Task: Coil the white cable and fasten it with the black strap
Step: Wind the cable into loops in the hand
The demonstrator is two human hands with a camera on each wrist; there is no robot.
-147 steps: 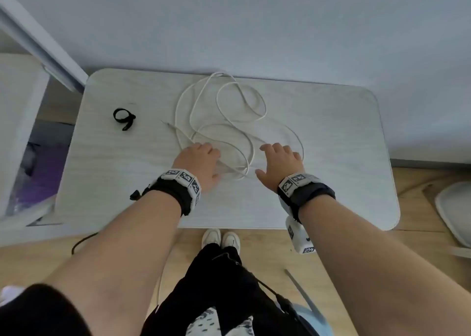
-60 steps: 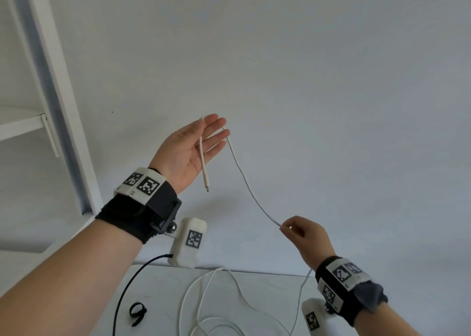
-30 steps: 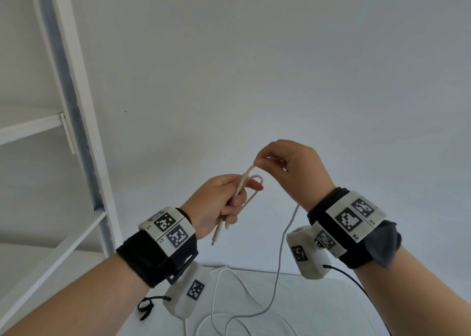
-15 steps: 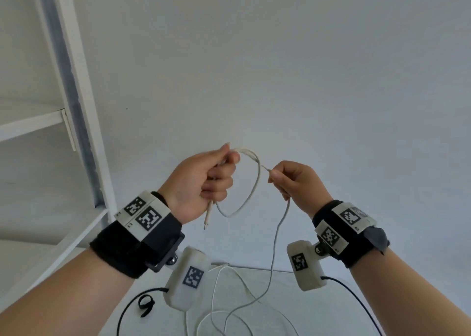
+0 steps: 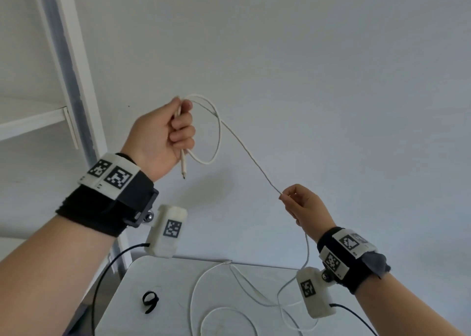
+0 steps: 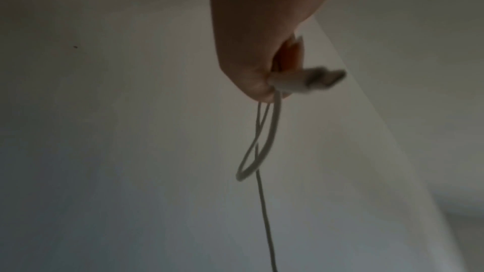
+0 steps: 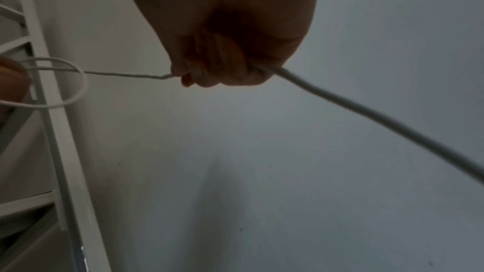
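Observation:
My left hand (image 5: 175, 129) is raised in front of the wall, its fingers curled round the white cable (image 5: 244, 147). One small loop hangs from that fist, and the plug end (image 5: 184, 168) dangles below it. From the loop the cable runs taut down to my right hand (image 5: 297, 203), which pinches it lower and to the right. Below that pinch the cable drops onto the table (image 5: 175, 318) in loose curves. The black strap (image 5: 150, 301) lies on the table's left part. The left wrist view shows the plug (image 6: 309, 82) sticking out of the fist.
A white shelf frame (image 5: 74, 85) stands at the left beside the table. Black camera leads (image 5: 102, 282) hang from both wrists. A plain wall fills the background.
My right hand has slid down the cable and away to the lower right, drawing a straight length taut. My left hand has risen a little, still holding the one loop.

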